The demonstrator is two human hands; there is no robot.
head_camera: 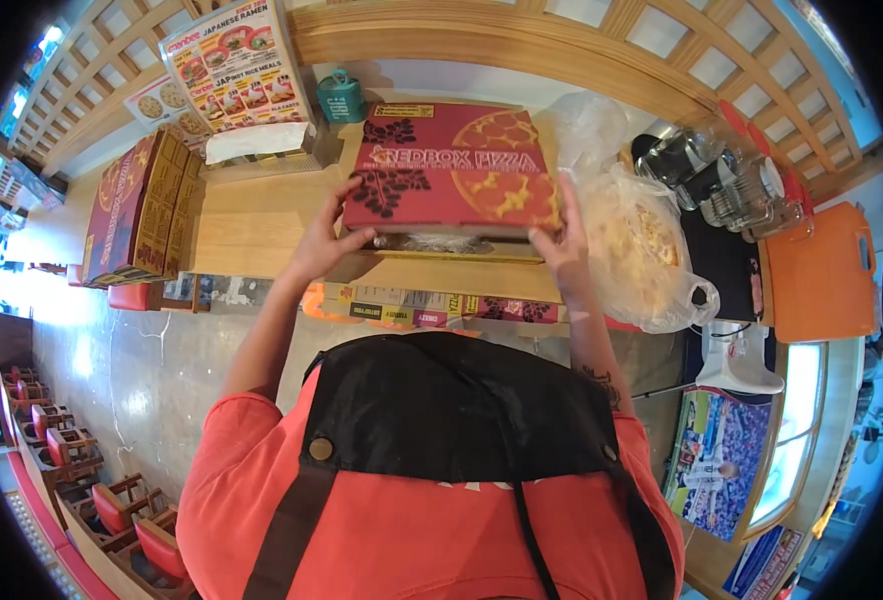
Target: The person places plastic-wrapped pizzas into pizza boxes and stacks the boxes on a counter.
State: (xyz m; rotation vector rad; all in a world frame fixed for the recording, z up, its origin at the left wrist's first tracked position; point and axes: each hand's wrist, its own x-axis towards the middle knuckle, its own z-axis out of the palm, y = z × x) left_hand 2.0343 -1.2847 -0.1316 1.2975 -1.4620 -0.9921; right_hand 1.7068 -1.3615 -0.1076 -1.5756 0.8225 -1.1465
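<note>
A red cardboard pizza box (pixel 445 169) with printed pizzas and writing rests on the light wooden counter (pixel 239 240). My left hand (pixel 327 238) grips its left front corner, thumb at the front edge and fingers along the side. At the right front corner, my right hand (pixel 564 244) holds the box the same way. The lid's front edge stands slightly raised above the bottom tray. Through that gap a clear plastic wrapping (pixel 434 242) shows; what it covers is hidden. To the right of my right hand sits a clear plastic bag (pixel 636 240) with pale yellowish contents.
Stacked pizza boxes (pixel 141 210) stand at the left, near a tissue box (pixel 261 146) and a menu stand (pixel 239 71). A teal JBL speaker (pixel 341 97) is behind. Glass jars (pixel 719 176) and an orange board (pixel 820 274) lie right. More flat boxes (pixel 449 304) show below the counter edge.
</note>
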